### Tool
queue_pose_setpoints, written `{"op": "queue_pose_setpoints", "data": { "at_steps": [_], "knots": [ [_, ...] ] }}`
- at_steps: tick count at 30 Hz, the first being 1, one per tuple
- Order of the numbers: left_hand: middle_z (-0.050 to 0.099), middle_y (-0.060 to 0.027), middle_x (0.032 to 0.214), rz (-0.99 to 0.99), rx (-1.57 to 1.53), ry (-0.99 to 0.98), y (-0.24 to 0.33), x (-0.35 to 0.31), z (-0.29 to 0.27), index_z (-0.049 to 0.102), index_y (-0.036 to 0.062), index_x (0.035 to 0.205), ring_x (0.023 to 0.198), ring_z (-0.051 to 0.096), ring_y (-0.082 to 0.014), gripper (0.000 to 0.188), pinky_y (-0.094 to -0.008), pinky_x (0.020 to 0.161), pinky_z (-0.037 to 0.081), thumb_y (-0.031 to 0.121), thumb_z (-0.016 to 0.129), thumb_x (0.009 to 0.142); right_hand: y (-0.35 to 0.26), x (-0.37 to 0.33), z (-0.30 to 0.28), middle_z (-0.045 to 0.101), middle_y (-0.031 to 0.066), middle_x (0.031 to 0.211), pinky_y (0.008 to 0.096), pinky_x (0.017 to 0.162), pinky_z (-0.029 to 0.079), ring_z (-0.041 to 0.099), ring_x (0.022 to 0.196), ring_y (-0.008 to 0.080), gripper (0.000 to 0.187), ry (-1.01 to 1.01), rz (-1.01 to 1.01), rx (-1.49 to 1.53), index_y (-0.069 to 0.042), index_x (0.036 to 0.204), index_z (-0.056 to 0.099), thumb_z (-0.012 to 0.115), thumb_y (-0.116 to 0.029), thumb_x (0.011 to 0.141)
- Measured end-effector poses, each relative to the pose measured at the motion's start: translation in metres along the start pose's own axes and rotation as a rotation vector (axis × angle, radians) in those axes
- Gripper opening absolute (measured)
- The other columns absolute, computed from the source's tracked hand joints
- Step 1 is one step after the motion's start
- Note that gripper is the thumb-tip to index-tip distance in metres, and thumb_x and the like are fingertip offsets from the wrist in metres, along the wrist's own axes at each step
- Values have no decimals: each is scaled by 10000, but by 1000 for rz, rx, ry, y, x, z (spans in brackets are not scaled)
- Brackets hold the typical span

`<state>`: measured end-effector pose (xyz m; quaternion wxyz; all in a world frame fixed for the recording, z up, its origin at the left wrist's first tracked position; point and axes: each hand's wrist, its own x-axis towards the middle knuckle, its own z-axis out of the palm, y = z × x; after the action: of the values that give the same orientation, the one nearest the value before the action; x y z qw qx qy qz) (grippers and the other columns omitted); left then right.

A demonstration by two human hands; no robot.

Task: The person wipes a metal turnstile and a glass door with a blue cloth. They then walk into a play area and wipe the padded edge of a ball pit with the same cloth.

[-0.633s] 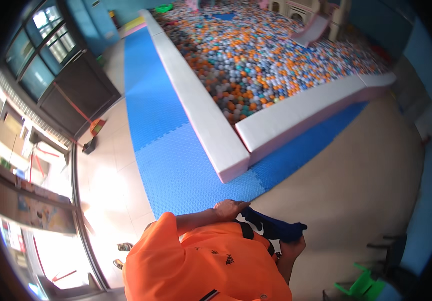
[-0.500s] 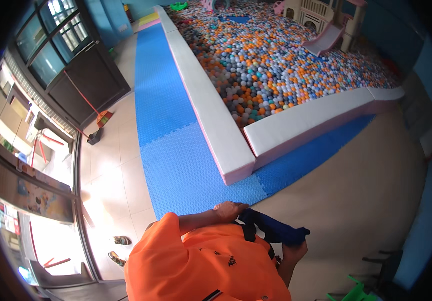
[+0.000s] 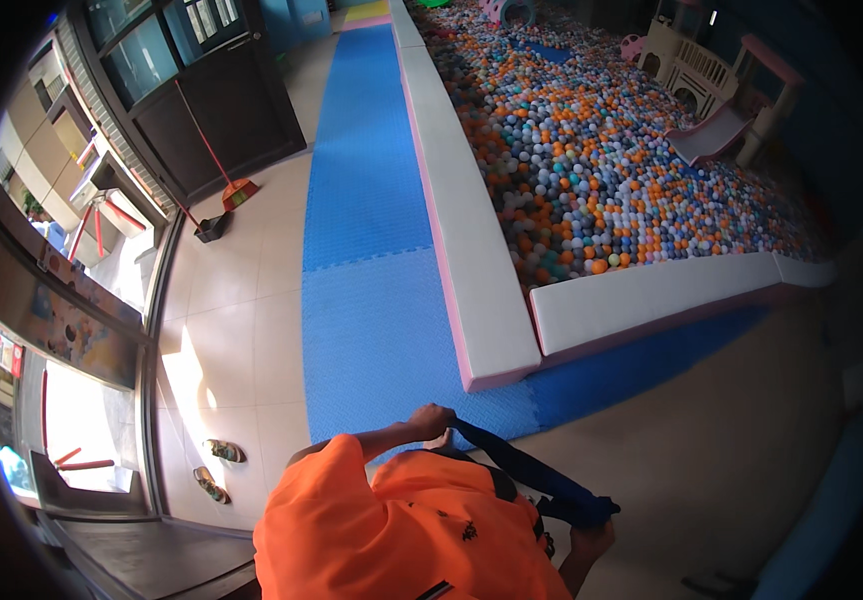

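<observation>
A dark blue cloth (image 3: 526, 465) runs slantwise between my two hands in front of my orange shirt (image 3: 351, 520). My left hand (image 3: 433, 421) is closed on its far left end. At the near right end, where the cloth is bunched, my right hand (image 3: 591, 542) grips it. Between the hands the cloth hangs as a long, narrow strip. What kind of cloth article it is, I cannot tell. Just below my left hand a bare foot (image 3: 439, 440) shows in part on the blue mat (image 3: 381, 340).
A padded white border (image 3: 481, 290) fences a ball pit (image 3: 611, 190) with a small slide (image 3: 713, 138). A pair of patterned shoes (image 3: 223, 451) lies on the tiled floor (image 3: 251, 350) at left. A broom (image 3: 238, 190) and a dustpan (image 3: 213, 228) stand by the dark door (image 3: 211, 120).
My left hand has moved away from the right one, and the cloth is now stretched longer and thinner between them. The view has shifted, so the mat and pit sit farther right.
</observation>
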<state>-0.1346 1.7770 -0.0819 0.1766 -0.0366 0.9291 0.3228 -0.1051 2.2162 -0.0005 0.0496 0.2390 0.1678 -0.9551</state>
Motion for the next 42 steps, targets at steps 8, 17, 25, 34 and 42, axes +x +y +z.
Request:
{"op": "queue_pose_setpoints", "data": {
  "at_steps": [8, 17, 25, 34, 42],
  "knots": [
    [657, -179, 880, -57, 40, -15, -67, 13, -21, 653, 96, 915, 833, 634, -387, 193, -496, 715, 507, 202, 511, 839, 37, 45, 13, 576, 99, 934, 335, 765, 458, 547, 817, 209, 277, -60, 192, -142, 32, 1128, 529, 401, -150, 964],
    [660, -175, 869, -237, -109, 54, -111, 5, -45, 656, 104, 895, 863, 619, -397, 207, -495, 751, 495, 263, 532, 850, 61, 113, 84, 613, 111, 1045, 376, 916, 442, 576, 985, 246, 267, 5, 191, -463, 8, 1097, 569, 422, -160, 951],
    [661, -176, 827, -299, -168, 250, -106, 12, -56, 656, 86, 913, 800, 624, -395, 188, -486, 718, 493, 189, 523, 830, 46, 213, 171, 614, 122, 1083, 408, 946, 429, 571, 1044, 264, 249, -44, 111, -712, -14, 1118, 568, 483, -118, 909],
    [652, -171, 930, -251, -206, 548, -35, 28, -94, 645, 46, 1007, 862, 624, -373, 197, -425, 723, 499, 80, 515, 862, 53, 347, 292, 611, 73, 979, 309, 833, 462, 584, 915, 174, 147, -390, 170, -861, -14, 1009, 581, 524, -48, 878],
    [644, -145, 970, -258, -102, 371, -4, 64, -74, 637, 80, 1043, 889, 614, -369, 197, -427, 742, 497, 71, 533, 876, 74, 438, 284, 609, 33, 856, 240, 742, 432, 546, 790, 114, 151, -524, 222, -1412, -4, 957, 617, 548, -81, 847]
  ]
}}
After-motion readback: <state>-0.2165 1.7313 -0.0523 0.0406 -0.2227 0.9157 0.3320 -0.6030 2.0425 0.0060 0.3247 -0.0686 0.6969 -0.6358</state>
